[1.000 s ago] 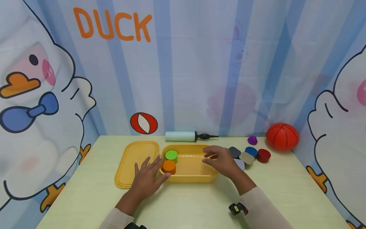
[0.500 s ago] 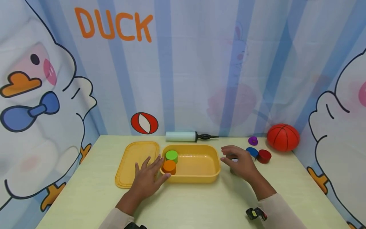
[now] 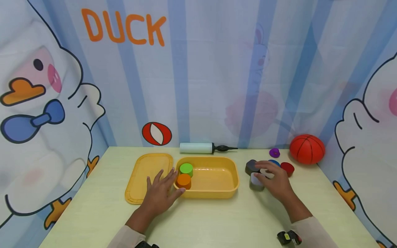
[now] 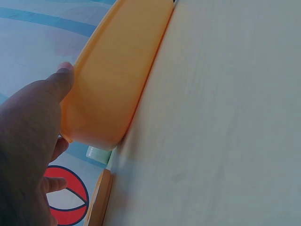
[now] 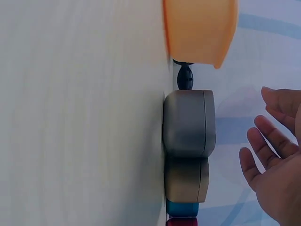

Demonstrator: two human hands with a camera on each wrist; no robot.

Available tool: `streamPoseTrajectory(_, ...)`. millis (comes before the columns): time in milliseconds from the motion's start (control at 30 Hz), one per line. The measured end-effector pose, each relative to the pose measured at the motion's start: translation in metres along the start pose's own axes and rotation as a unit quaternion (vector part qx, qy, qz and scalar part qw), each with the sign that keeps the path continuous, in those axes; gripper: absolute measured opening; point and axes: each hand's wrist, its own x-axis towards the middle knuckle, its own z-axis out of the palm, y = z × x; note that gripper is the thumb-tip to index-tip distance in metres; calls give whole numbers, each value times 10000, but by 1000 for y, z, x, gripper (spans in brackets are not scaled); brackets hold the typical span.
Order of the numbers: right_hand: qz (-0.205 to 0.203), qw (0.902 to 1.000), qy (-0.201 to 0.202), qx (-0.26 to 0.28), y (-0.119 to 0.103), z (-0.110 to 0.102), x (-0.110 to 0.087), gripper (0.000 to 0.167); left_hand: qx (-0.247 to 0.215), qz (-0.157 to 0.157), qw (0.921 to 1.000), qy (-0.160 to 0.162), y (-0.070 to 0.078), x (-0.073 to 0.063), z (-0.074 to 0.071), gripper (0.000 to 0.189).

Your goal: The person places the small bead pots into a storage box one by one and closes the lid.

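A: There's your yellow box (image 3: 211,194), and your left hand (image 3: 160,196) rests at its left rim, fingers spread, gripping nothing!
B: Right of the box, your empty right hand (image 3: 276,179) hovers, fingers parted, above the silver tin (image 3: 256,186); best lower straight and pinch opposite sides.

Tray (image 3: 212,178) — glossy plastic, silver tin (image 5: 188,123) — satin metal

Tins (image 3: 256,185) in and right of box (image 3: 214,177), lid (image 3: 138,177) left, pump (image 3: 196,147) behind
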Motion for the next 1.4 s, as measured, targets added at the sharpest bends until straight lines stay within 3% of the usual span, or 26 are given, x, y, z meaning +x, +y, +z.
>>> streamPoseTrajectory(300,119,9976,674,116,12,-5,-5,21,-52,-3,10000,30,-1,-1,1,77)
streamPoseTrajectory(767,1136,9771,1789,208,37,-5,-4,34,-26,-75,9999,-84,1,1,-2,78)
streamPoseTrajectory(967,1566,9721,1741,-102,50,-12,-5,38,-54,-46,10000,-38,2,1,-1,78)
streamPoseTrajectory(1200,1795,9663,1845,-26,68,-18,-8,35,-61,-45,10000,-54,0,0,0,79)
streamPoseTrajectory(1400,2196,9631,1553,86,74,-24,-8,44,-57,-31,10000,-37,0,0,0,78)
